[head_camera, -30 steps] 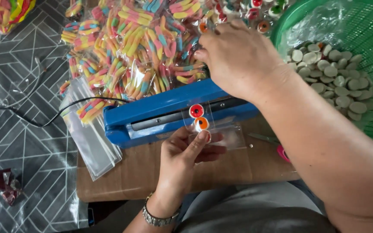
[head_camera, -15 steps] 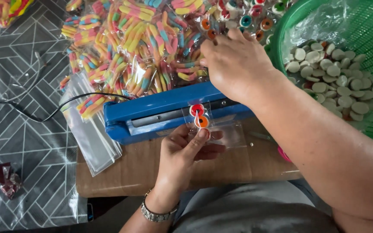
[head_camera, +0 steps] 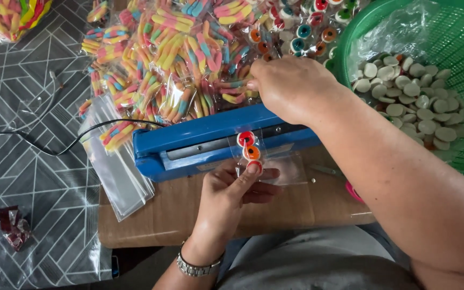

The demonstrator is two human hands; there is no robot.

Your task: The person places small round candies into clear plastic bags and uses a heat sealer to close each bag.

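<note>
My left hand [head_camera: 232, 196], with a metal watch at the wrist, holds a small clear bag [head_camera: 275, 166] with round red and orange candies [head_camera: 249, 146] inside. The bag's top lies in the jaw of a blue heat sealer [head_camera: 189, 142] that sits on a brown board [head_camera: 189, 215]. My right hand [head_camera: 294, 86] rests fisted on the sealer's far end, pressing its arm down, beside a pile of bagged striped gummy worms [head_camera: 173, 59].
A green plastic basket [head_camera: 457, 32] at the right holds pale round candies [head_camera: 409, 96]. A stack of empty clear bags [head_camera: 116, 172] lies left of the sealer. A black cable [head_camera: 44, 145] runs across the patterned floor. A dark red wrapper [head_camera: 13, 225] lies at lower left.
My right hand has stayed on the sealer's arm. My left hand keeps the candy bag in the jaw; little else differs.
</note>
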